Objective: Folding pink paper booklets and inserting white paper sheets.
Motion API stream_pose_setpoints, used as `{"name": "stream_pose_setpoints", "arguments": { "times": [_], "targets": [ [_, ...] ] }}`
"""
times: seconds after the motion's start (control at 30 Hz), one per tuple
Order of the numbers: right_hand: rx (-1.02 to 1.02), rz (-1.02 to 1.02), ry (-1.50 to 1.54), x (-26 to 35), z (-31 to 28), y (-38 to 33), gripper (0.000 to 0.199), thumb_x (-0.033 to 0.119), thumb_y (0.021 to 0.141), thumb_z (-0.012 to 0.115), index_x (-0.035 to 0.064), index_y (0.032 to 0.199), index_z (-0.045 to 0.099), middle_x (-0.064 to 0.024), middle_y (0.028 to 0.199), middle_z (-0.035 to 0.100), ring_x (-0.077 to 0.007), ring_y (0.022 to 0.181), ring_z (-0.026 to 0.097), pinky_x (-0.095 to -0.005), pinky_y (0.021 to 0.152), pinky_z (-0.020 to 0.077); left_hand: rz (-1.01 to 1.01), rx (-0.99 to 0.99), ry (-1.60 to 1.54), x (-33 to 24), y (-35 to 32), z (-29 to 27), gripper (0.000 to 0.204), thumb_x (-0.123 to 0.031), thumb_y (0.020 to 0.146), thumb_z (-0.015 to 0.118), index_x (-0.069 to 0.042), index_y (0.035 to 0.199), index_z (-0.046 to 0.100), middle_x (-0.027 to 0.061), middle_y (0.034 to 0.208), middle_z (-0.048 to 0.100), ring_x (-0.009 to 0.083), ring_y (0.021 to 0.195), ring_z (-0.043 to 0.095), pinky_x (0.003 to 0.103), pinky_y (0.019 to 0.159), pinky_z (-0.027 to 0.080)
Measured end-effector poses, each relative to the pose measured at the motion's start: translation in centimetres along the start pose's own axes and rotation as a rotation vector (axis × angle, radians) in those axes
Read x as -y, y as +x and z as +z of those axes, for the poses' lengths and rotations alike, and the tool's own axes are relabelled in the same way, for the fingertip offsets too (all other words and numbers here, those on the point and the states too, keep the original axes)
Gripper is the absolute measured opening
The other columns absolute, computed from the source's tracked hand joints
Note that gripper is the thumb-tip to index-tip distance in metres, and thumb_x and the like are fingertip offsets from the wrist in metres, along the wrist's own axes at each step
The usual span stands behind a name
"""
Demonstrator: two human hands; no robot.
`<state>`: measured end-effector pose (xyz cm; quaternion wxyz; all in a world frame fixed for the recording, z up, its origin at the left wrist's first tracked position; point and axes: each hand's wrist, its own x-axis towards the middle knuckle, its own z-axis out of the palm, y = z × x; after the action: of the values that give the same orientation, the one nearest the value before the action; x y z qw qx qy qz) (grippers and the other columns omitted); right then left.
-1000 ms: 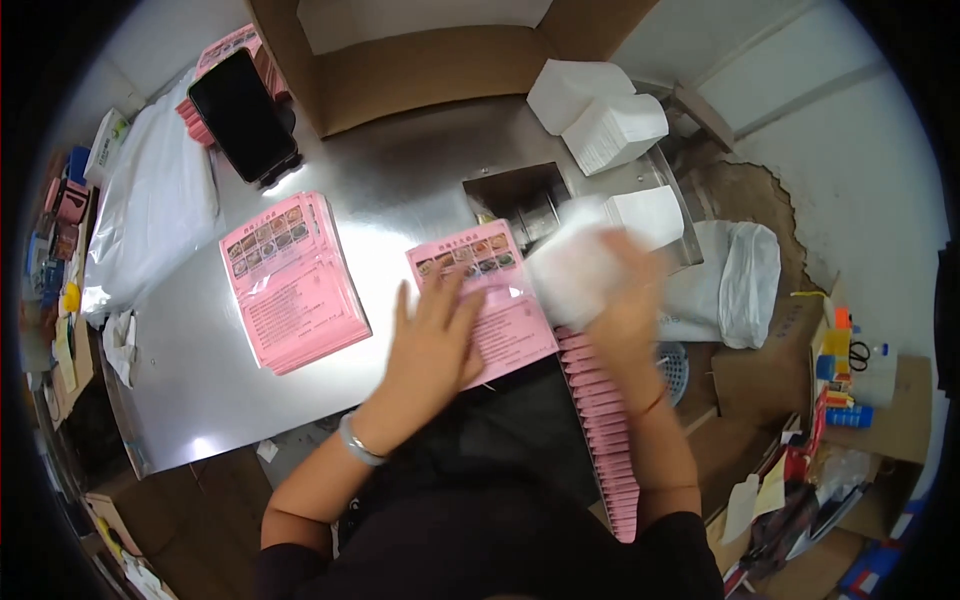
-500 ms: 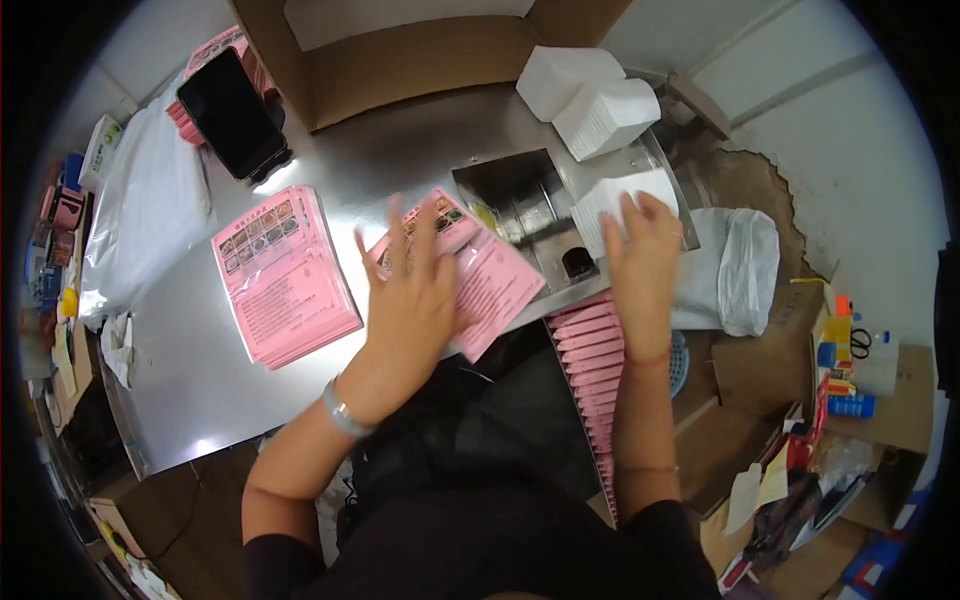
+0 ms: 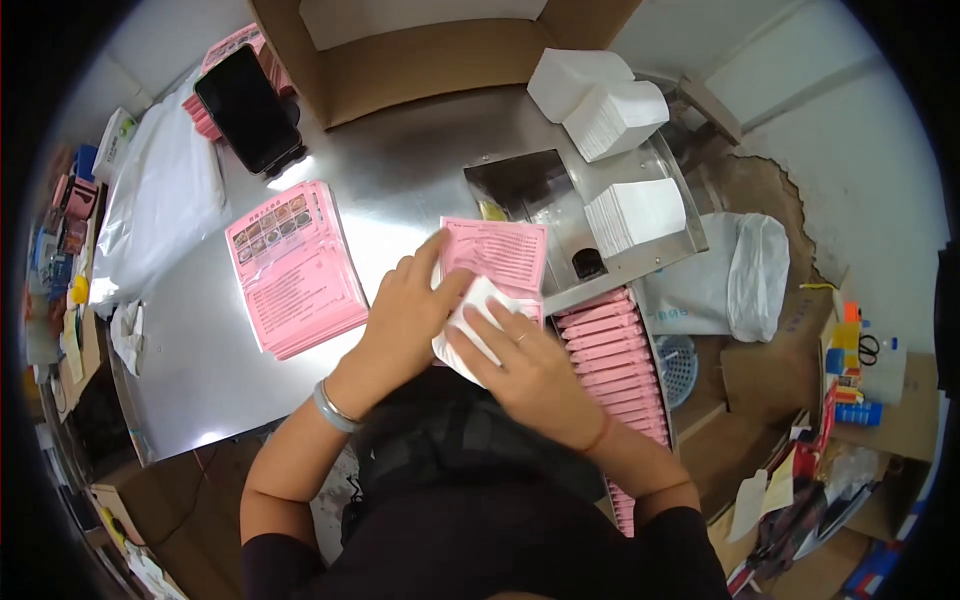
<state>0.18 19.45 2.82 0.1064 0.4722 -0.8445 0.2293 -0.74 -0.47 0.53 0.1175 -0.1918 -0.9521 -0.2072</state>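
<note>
In front of me, at the table's near edge, my left hand (image 3: pixel 405 315) pinches a pink printed packet (image 3: pixel 500 255) by its left side. My right hand (image 3: pixel 525 375) has its fingers closed on a folded white paper napkin (image 3: pixel 448 352), which overlaps the lower part of the packet. Both hands almost touch there, and the fingertips partly cover the napkin. To the left lies a thick stack of pink packets (image 3: pixel 300 285), printed with small pictures and lines of text. A napkin stack (image 3: pixel 645 215) stands at the right in a metal tray.
Finished-looking pink packets fill a long box (image 3: pixel 610 345) below the table's right edge. More napkin stacks (image 3: pixel 615 115), a cardboard box (image 3: pixel 430 80) and a phone on a stand (image 3: pixel 248 110) stand farther back. White plastic bags (image 3: pixel 160 200) lie at the left, beside the steel table (image 3: pixel 190 400) edge.
My right hand has come from the napkin stack at the right to the packet, bringing a napkin. My left hand has moved slightly down, and the packet has turned.
</note>
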Motion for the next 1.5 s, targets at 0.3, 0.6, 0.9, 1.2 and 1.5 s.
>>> {"name": "stream_pose_setpoints", "arguments": {
  "times": [0.3,0.6,0.9,1.2,1.5],
  "targets": [
    [0.145,0.37,-0.219,-11.1,1.8,5.6,0.023,0.019,0.086,0.056,-0.0006,0.076,0.064,-0.0211,0.078,0.064,-0.0351,0.07,0.064,-0.0411,0.072,0.0535,0.058,-0.043,-0.553,-4.3,1.3,-0.5,0.053,-0.002,0.078,0.069,-0.006,0.126,0.048,0.0215,0.124,0.048,0.0344,0.101,0.057,0.038,0.087,0.049],
    [-0.397,0.534,-0.533,-11.2,-3.7,2.3,0.024,0.011,0.086,0.066,-0.0038,0.105,0.069,-0.0146,0.099,0.057,-0.0335,0.095,0.053,-0.0419,0.085,0.0461,-0.59,-0.199,0.596,8.7,-7.3,-4.3,0.033,-0.03,0.083,0.07,-0.007,0.104,0.06,0.0136,0.108,0.053,0.034,0.106,0.049,0.049,0.093,0.033],
    [-0.316,0.453,-0.358,-12.2,-5.4,0.4,0.029,0.004,0.08,0.064,-0.0047,0.107,0.068,-0.0131,0.095,0.058,-0.0316,0.089,0.054,-0.0419,0.081,0.0462,-0.178,-0.062,-0.046,-3.5,0.0,2.9,0.047,-0.037,0.077,0.076,-0.002,0.103,0.059,0.0345,0.143,0.034,0.0533,0.139,0.025,0.068,0.108,0.025],
    [-0.149,0.059,0.014,-1.2,0.3,0.9,0.034,0.012,0.08,0.062,0.0081,0.113,0.068,-0.0132,0.116,0.062,-0.0316,0.111,0.056,-0.0484,0.099,0.0407,-0.1,0.021,0.104,-0.6,-2.5,0.5,0.056,-0.022,0.066,0.077,-0.007,0.117,0.059,0.0208,0.141,0.043,0.0416,0.134,0.037,0.056,0.107,0.029],
    [0.084,-0.029,0.249,-6.3,0.9,4.9,0.03,-0.004,0.075,0.054,0.0026,0.102,0.066,-0.0141,0.106,0.063,-0.0346,0.105,0.059,-0.0558,0.109,0.0331,-0.105,-0.123,-0.087,-2.7,-1.9,1.5,0.035,-0.013,0.073,0.074,-0.012,0.105,0.06,0.0216,0.144,0.039,0.0478,0.135,0.033,0.068,0.104,0.027]
  ]
}}
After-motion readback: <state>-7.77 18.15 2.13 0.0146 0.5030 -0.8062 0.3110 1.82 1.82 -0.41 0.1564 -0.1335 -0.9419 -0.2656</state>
